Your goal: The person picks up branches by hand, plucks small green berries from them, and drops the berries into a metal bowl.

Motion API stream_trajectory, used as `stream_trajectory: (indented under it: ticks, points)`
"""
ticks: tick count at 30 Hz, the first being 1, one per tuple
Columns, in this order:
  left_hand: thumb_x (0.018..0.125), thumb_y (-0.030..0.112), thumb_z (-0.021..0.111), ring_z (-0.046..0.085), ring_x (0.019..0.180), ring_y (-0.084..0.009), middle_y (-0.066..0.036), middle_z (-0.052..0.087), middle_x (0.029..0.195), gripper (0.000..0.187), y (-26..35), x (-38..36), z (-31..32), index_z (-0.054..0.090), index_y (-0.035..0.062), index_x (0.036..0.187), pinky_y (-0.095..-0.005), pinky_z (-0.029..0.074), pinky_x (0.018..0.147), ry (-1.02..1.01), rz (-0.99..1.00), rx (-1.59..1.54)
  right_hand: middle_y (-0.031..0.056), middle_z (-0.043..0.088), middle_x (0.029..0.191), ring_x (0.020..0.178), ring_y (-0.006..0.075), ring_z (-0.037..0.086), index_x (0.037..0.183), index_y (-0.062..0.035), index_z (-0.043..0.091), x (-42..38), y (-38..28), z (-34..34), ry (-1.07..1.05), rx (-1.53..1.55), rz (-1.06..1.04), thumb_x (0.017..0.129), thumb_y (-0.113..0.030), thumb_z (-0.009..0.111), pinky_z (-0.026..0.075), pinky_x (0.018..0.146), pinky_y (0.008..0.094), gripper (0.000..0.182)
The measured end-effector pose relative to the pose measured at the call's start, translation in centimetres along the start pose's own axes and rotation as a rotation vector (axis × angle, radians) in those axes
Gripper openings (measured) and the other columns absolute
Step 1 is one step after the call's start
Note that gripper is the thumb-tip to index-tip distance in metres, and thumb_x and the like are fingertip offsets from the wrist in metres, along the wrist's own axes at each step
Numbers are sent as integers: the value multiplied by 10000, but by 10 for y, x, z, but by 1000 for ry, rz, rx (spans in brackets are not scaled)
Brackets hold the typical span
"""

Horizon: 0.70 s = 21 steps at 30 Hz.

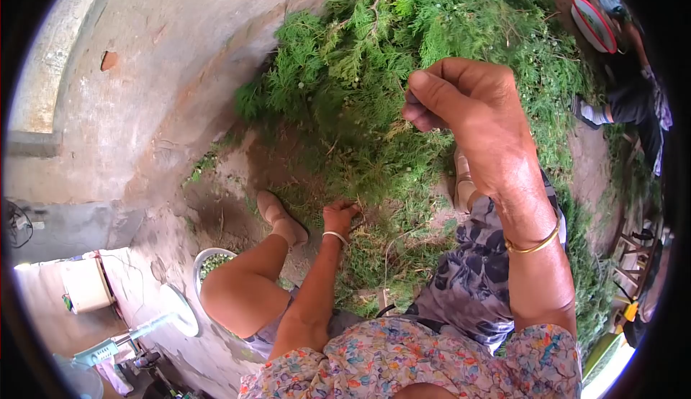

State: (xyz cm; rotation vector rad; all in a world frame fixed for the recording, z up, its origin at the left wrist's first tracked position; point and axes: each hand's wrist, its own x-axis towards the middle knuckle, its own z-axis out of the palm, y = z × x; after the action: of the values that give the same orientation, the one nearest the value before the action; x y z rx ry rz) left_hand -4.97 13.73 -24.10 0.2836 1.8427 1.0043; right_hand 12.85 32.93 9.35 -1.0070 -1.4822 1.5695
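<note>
Ground (590, 158) and wall (180, 61): bare earth strewn with greenery underfoot, and a worn, stained wall rising off beyond the left hand (340, 217).
Left hand: down low among the loose sprigs (381, 233), white bracelet (335, 236) at the wrist, fingers curled toward the ground; whether they pinch anything, I cannot tell.
Right hand (471, 107): up high, thumb and fingertips pressed together, and anything between them is too small to make out! Gold bangle (534, 246) on that wrist.
Heap of green branches (367, 61): the big one, lying ahead of both hands, past the right fingertips and spreading back toward the left hand.
Which way it lies: forward of the left hand, underneath and beyond the right; one brown stem (376, 7) has its long axis running roughly away from the hands. Nearer to the ground greenery? Left hand, right at the sprigs, while the right hangs above.
Shoes: left shoe (283, 219) just outside the left hand, right shoe (463, 176) below the right hand.
Basin (197, 266): greens inside, left of the left hand, past the bare knee (241, 295).
Fan (180, 311): farther out that same way.
Far right: another person (630, 104), well apart from the right hand, near a red-rimmed tray (613, 45).
</note>
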Motion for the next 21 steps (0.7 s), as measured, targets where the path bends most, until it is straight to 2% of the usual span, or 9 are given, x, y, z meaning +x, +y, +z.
stream_trajectory:
  ticks: [2, 4, 5, 8, 10, 14, 17, 19, 21]
  points:
    - [737, 45, 703, 613, 698, -185, -126, 645, 854, 351, 21, -4, -4, 612, -53, 1061, -321, 486, 632, -14, 29, -84, 32, 591, 601, 569, 60, 537, 708, 56, 619, 1, 2, 2, -13, 7, -11, 855, -146, 585, 428, 521, 208, 252]
    - [747, 93, 702, 614, 814, -213, -124, 650, 975, 349, 48, -12, -7, 629, -13, 1072, -352, 466, 732, -4, -257, -144, 31, 589, 597, 563, 55, 524, 700, 55, 619, 2, 3, 5, -27, 17, -23, 854, -147, 584, 417, 512, 211, 256]
    - [747, 93, 702, 614, 814, -213, -124, 650, 975, 349, 59, -18, -4, 629, -13, 1072, -352, 466, 732, -2, -257, -143, 34, 588, 593, 558, 55, 513, 696, 54, 620, 2, 3, 6, -34, -8, -23, 850, -146, 584, 407, 503, 219, 255]
    - [752, 162, 706, 600, 903, -247, -152, 634, 1054, 391, 69, -27, 4, 620, -14, 1090, -362, 451, 791, -37, -239, 109, 40, 589, 589, 550, 55, 496, 693, 52, 623, 3, 4, 8, -54, -50, -31, 842, -144, 583, 389, 490, 235, 250]
    - [753, 216, 703, 587, 938, -256, -162, 636, 1054, 407, 55, -26, 6, 627, -21, 1075, -376, 438, 819, -301, -196, 380, 44, 592, 589, 548, 56, 489, 693, 50, 624, 3, 3, 10, -67, -71, -36, 839, -144, 581, 382, 486, 243, 247]
    - [733, 191, 712, 591, 923, -243, -160, 643, 1027, 377, 36, -32, 9, 645, -41, 1022, -368, 448, 798, -331, -297, 301, 56, 603, 594, 551, 60, 491, 695, 52, 624, 3, 2, 11, -85, -63, -37, 834, -140, 576, 389, 493, 248, 241]
    - [716, 149, 718, 600, 847, -219, -148, 661, 961, 312, 31, -30, 5, 662, -58, 944, -353, 458, 750, -383, -154, 328, 58, 608, 599, 554, 60, 495, 695, 52, 625, 3, 2, 11, -97, -79, -40, 834, -137, 574, 394, 499, 248, 239]
    - [713, 113, 716, 596, 740, -188, -117, 665, 854, 261, 34, -29, 1, 661, -73, 887, -332, 467, 696, -252, -118, -56, 57, 608, 601, 556, 61, 497, 695, 52, 625, 3, 3, 10, -96, -90, -47, 834, -134, 573, 396, 501, 247, 238]
    - [723, 93, 705, 586, 704, -165, -96, 655, 808, 221, 52, -32, -7, 661, -68, 868, -308, 465, 679, -183, 10, 0, 61, 600, 586, 552, 66, 499, 697, 57, 621, 2, 3, 10, -121, -91, -53, 823, -130, 580, 404, 501, 257, 230]
